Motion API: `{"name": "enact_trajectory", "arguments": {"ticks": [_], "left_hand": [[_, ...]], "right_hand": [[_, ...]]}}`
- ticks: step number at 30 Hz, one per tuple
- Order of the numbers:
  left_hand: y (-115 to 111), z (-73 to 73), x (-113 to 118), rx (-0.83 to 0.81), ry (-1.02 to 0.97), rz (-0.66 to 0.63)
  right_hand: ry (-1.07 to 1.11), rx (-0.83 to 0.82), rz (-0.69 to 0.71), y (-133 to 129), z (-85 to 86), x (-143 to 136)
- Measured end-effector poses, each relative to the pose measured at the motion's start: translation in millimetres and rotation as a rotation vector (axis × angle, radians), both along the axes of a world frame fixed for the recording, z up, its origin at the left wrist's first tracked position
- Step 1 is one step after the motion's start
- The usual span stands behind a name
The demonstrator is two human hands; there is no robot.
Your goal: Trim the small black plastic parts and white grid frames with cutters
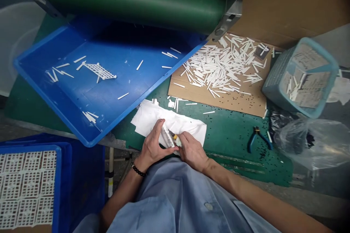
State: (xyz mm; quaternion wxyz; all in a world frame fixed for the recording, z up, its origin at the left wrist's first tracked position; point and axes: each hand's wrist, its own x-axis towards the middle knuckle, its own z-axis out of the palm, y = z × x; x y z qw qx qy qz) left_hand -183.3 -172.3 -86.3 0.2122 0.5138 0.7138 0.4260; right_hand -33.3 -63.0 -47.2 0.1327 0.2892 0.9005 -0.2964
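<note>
- Upon the green worktop (226, 127): cardboard (191, 95) under white strips (216, 65)
- Blue tray (64, 93): white rack (100, 70), strips
- Basket (276, 76): more strips
- Over white cloth (193, 125): left hand (153, 146) holding a white part (167, 135), right hand (193, 151) seemingly a cutter (174, 135)

With the white cloth (193, 123) as landmark, a person's left hand (153, 146) holds a white part (167, 135) above it, the right hand (192, 151) grips a yellow-collared tool (175, 138) against that part, and blue-handled pliers (258, 138) lie to its right.
</note>
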Motion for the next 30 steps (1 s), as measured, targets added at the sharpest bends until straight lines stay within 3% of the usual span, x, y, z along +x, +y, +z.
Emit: {"name": "enact_trajectory", "arguments": {"ticks": [3,6,9,13,17,21,25,27,30], "left_hand": [[0,6.3,0,-0.022,-0.030,-0.003],[-4,18.2,-5,-0.033,-0.094,-0.038],[-9,28.6,-9,-0.045,-0.039,0.006],[-13,27.9,-3,-0.026,0.119,0.266],[-2,17.0,7,-0.024,-0.162,0.464],[1,21.3,12,0.076,-0.533,0.632],[-39,45.0,14,0.162,-0.691,0.730],[-76,55.5,11,0.200,-0.687,0.829],[-150,62.5,2,0.227,-0.640,1.076]], "right_hand": [[0.062,0.009,-0.025,6,-5.8,1],[0.140,-0.091,-0.085,12,0.7,4],[0.208,-0.328,-0.304,17,15.4,14],[0.441,-0.796,-0.604,21,29.9,27],[0.575,-1.246,-0.695,23,25.8,33],[0.575,-1.424,-0.723,25,9.6,41],[0.520,-1.332,-0.753,27,2.7,53],[0.481,-1.287,-0.787,31,3.0,56],[0.414,-1.307,-0.817,36,0.7,56]]}}
